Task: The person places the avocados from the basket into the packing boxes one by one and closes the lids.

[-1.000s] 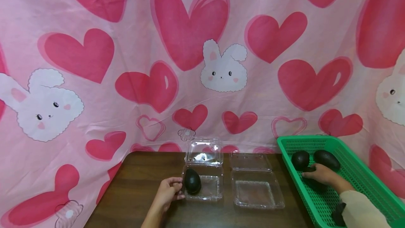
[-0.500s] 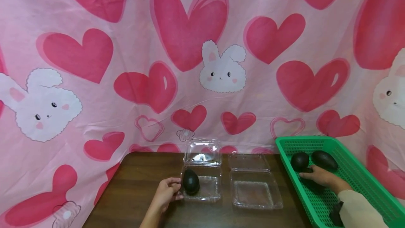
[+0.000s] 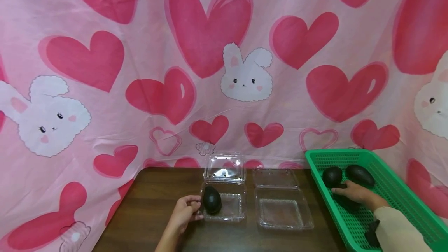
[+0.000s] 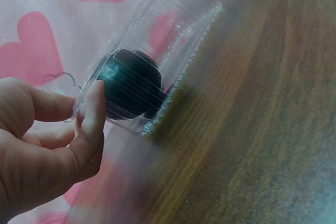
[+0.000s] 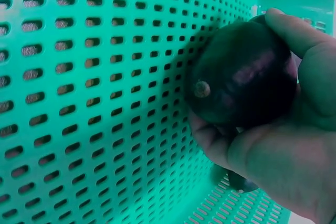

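My left hand (image 3: 185,211) pinches the left edge of an open clear plastic clamshell container (image 3: 232,206) between thumb and fingers. Inside its left half lies a dark avocado (image 3: 212,200); the left wrist view shows this avocado (image 4: 131,83) through the clear wall. Reaching into a green plastic basket (image 3: 339,151), my right hand (image 3: 358,193) grips another avocado (image 5: 241,72), thumb on one side and fingers curled beneath. In the right wrist view its round stem end faces the perforated wall. Two more avocados, a near one (image 3: 332,177) and a longer one (image 3: 359,175), lie at the basket's back.
A second clear clamshell container (image 3: 281,209) sits with its lid open between the first container and the basket. All stand on a brown wooden table (image 3: 140,221). Pink cloth (image 3: 287,112) with hearts and rabbits hangs behind. A dark object (image 3: 372,233) shows beside the right sleeve.
Almost nothing differs. Both hands stay in place, the left on the container and the right on the avocado in the basket; the head view shifts very slightly.
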Motion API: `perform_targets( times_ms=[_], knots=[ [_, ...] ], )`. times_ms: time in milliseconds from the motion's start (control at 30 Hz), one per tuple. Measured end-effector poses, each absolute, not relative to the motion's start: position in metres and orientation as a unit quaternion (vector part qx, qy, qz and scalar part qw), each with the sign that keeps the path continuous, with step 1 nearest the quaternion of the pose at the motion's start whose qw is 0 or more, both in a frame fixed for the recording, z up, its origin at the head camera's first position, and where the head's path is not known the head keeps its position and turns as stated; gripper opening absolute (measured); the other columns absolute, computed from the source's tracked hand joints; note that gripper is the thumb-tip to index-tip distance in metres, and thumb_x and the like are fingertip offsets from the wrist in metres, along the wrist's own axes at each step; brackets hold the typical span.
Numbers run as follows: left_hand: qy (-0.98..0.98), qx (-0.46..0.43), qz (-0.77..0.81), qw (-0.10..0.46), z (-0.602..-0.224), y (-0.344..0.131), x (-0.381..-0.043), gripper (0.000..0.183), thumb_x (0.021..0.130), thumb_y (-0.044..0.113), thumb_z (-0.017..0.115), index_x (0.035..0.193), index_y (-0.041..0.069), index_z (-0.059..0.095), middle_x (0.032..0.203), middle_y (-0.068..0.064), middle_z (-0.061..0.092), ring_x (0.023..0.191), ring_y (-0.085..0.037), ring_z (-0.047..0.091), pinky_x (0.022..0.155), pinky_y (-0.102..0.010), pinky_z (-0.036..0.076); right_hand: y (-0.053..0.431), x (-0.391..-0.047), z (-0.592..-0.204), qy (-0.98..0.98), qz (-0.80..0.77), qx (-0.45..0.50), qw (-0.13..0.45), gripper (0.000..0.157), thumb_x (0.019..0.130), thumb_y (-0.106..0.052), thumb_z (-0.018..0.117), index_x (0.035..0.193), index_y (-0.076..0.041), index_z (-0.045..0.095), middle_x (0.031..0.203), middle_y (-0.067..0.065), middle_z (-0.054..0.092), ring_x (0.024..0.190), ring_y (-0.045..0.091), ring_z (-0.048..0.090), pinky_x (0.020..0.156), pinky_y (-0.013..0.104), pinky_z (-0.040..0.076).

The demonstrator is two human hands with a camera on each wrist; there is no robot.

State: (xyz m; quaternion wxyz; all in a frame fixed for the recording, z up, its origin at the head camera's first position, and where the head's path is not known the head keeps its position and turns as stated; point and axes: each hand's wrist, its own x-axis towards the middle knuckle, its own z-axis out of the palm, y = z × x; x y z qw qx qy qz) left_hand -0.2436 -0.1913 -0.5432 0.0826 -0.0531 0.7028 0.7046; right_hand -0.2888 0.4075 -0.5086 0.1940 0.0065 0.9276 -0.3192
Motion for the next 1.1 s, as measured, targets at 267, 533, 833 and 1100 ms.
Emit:
perform_targets(
  times_ms=[267,533,833,1100],
  knots=[
    [0.700,-0.052,0.708,0.080,-0.5444,-0.1889,-0.2444,0.031,0.099,-0.006,0.056,0.125,-0.022,0.051,0.089,-0.007,0.054,0.073,-0.018,0.054,0.064,-0.033,0.067,0.4127,-0.2927,-0.5070,0.923,-0.322,0.013,0.209,0.099,0.105,-0.049,0.052,0.142,0.033,0.012,0.147,0.056,0.014,0.134,0.071,0.026,0.105,0.074,0.043],
    [0.698,-0.051,0.710,0.080,-0.5435,-0.1890,-0.2426,0.030,0.099,-0.006,0.056,0.125,-0.022,0.051,0.089,-0.008,0.054,0.073,-0.018,0.054,0.064,-0.033,0.067,0.4154,-0.2954,-0.5073,0.923,-0.320,0.016,0.212,0.100,0.103,-0.051,0.055,0.140,0.034,0.017,0.144,0.056,0.021,0.131,0.070,0.032,0.102,0.071,0.047],
    [0.699,-0.047,0.709,0.078,-0.5445,-0.1916,-0.2419,0.031,0.099,-0.006,0.056,0.125,-0.022,0.051,0.089,-0.007,0.053,0.073,-0.017,0.054,0.064,-0.033,0.067,0.4111,-0.2935,-0.5089,0.927,-0.312,0.003,0.208,0.092,0.105,-0.047,0.052,0.138,0.034,0.022,0.142,0.056,0.027,0.129,0.069,0.036,0.101,0.070,0.049],
    [0.701,-0.054,0.707,0.075,-0.5448,-0.1924,-0.2427,0.031,0.099,-0.006,0.056,0.125,-0.022,0.052,0.089,-0.007,0.053,0.072,-0.017,0.054,0.065,-0.034,0.067,0.4086,-0.2936,-0.5085,0.926,-0.314,0.004,0.210,0.093,0.105,-0.047,0.053,0.138,0.034,0.021,0.142,0.056,0.025,0.129,0.069,0.035,0.102,0.070,0.048]
  ],
)
